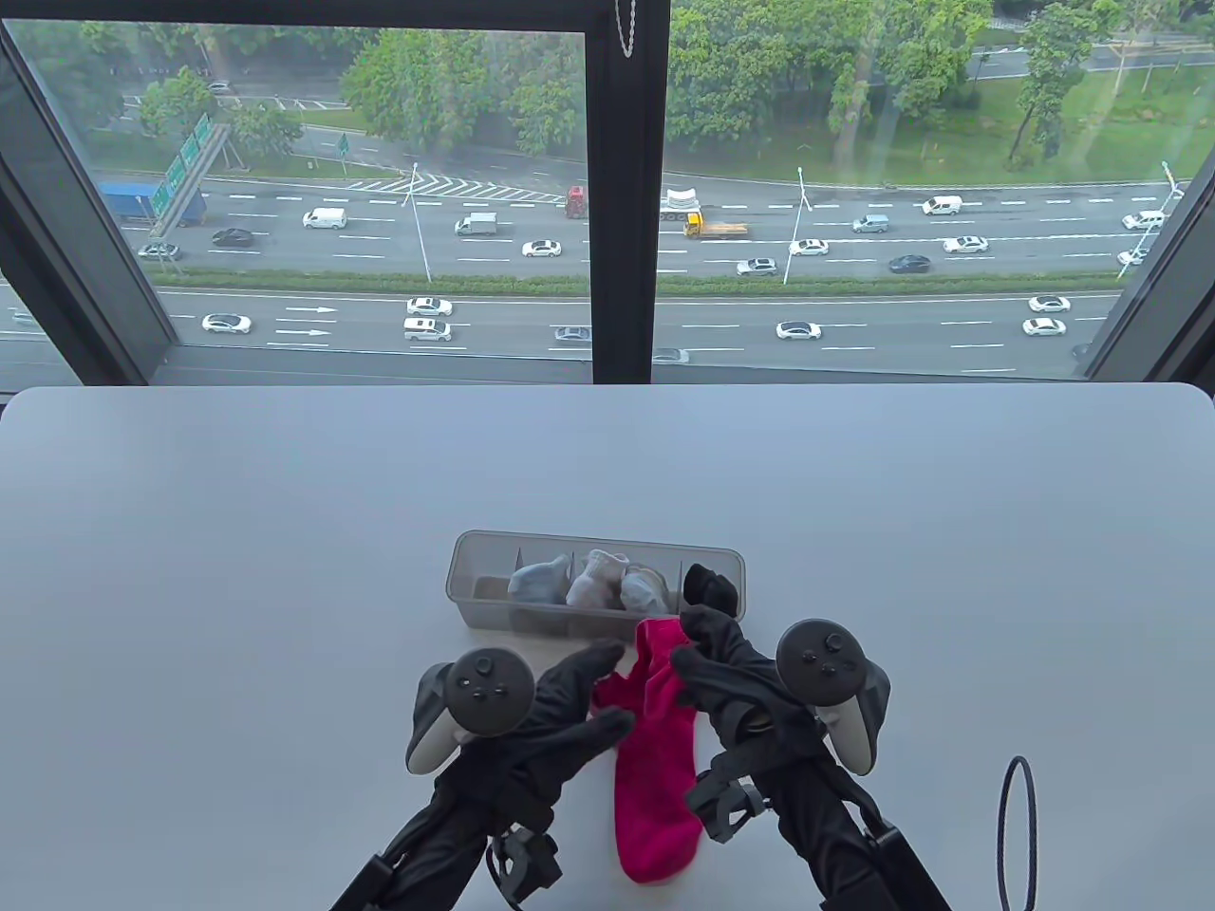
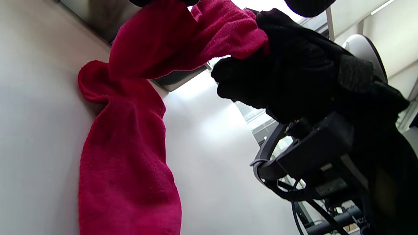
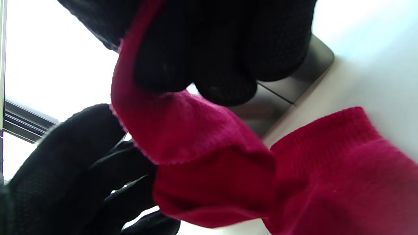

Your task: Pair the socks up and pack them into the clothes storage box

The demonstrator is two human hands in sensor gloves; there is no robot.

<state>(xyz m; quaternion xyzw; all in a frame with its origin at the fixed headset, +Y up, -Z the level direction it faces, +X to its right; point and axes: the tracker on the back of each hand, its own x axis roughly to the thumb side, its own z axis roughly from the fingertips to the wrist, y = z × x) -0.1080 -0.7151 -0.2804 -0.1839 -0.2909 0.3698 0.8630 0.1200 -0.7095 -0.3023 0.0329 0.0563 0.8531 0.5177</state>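
Two hands at one pink sock (image 1: 655,759) — my right hand (image 1: 726,678) pinches its cuff, my left hand (image 1: 560,707) spread wide beside it.

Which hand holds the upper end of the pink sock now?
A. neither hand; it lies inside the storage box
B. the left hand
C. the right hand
C: the right hand pinches the lifted end of the pink sock, while the left hand is open beside it.

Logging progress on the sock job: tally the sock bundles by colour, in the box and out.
Pink socks, on the table, cuff pinched by the right hand: 1
Pale bundles in the storage box: 3
Black bundle in the box: 1
Total: 5
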